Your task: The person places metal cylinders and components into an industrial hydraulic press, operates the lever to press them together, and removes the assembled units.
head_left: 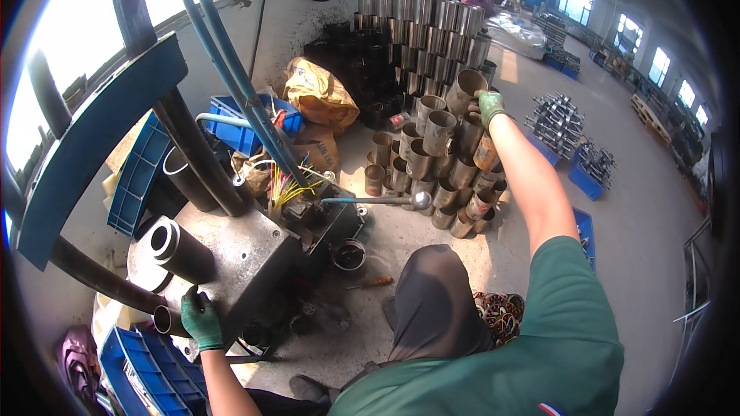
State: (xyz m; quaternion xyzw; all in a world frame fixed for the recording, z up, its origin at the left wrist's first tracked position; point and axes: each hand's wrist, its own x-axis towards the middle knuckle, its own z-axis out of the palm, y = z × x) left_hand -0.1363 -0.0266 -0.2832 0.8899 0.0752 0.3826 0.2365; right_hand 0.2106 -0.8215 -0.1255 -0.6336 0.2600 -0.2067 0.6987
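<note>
Head view: right hand (487, 105) clamped on metal sleeve (465, 91) at pile, picking step; left hand (202, 320) grips dark tube (168, 320) at press machine (247, 258). Next likely: carry sleeve over carefully.

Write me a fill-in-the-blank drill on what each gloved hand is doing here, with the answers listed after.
1. The right hand grips a metal sleeve at the top of the loose ____ of sleeves on the floor.
2. The left hand rests on a short dark ____ sticking out from the machine.
3. Both hands wear ____ gloves.
4. Below the left hand lies a ____ plastic crate.

Missing words: pile; tube; green; blue
</note>
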